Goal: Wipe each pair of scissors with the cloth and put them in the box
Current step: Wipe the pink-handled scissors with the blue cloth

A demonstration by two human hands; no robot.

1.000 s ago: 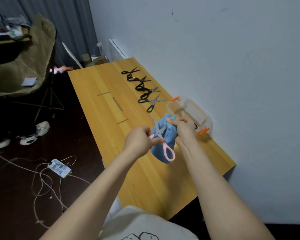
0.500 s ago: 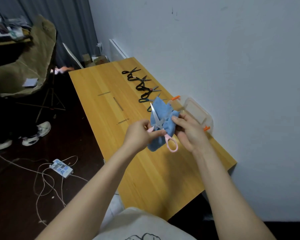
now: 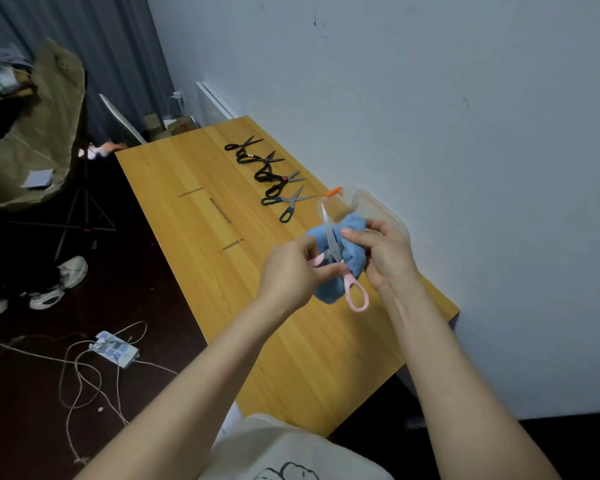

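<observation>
Left hand (image 3: pixel 288 271) grips the pink scissors (image 3: pixel 329 237) by a handle, above the worktop (image 3: pixel 194 188) and near the box (image 3: pixel 371 206). Right hand (image 3: pixel 388 254) has re-gathered the blue cloth (image 3: pixel 354 230) and now pinches it onto the blade (mid-wipe, not boxed yet).

right hand (image 3: pixel 387 252) regripped cloth (image 3: pixel 354 263), bunching it behind pink scissors (image 3: pixel 330 234) blade; thumb now beside blade.

One wide-angle view only, taken from the person's head, facing forward and tilted down. It sits close above the near end of the wooden bench (image 3: pixel 326 358), which runs away diagonally to the upper left, with the wall (image 3: pixel 465 133) right and the floor (image 3: pixel 21 393) left.
</observation>
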